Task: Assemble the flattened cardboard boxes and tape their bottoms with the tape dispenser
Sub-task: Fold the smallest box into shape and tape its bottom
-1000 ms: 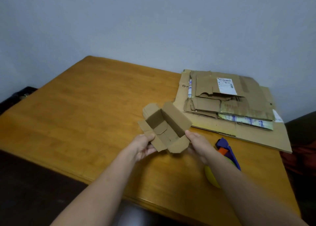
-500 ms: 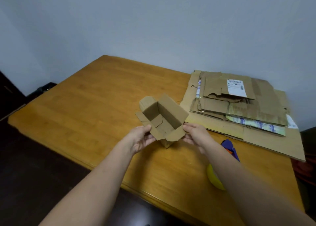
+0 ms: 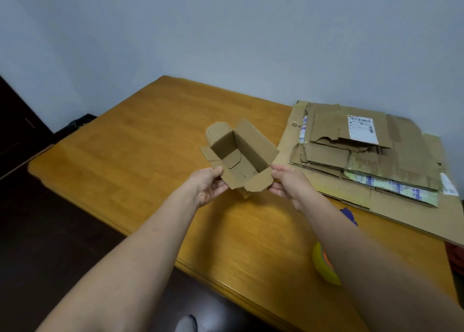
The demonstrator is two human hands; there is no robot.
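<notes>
The small box [image 3: 241, 153] sits at the centre of the frame, open side up with its four flaps spread outward. It is held between both hands at its near end. The left hand [image 3: 208, 186] pinches the near-left flap, thumb on top and fingers curled beneath. The right hand [image 3: 288, 183] pinches the near-right flap the same way, thumb on the upper face and fingers tucked under. The box lies just beyond the fingertips, angled toward the upper left. Folded tabs show on its inner floor. One lower corner pokes down between the hands; whether it touches the table [image 3: 150, 155] cannot be told.

Both forearms reach in from the bottom edge and converge on the box, wrists nearly straight and palms turned inward toward each other.

Right of the box, a stack [image 3: 326, 153] of flattened cardboard lies on the table, with a white label [image 3: 362, 129] on its top sheet. The dispenser [image 3: 324, 264] lies at lower right, mostly hidden behind the right forearm.

Compared with half a second ago, the hands and box are a little higher in the frame and the box looks more squared open. Both pinches are unchanged. Less of the dispenser's blue part is visible.
</notes>
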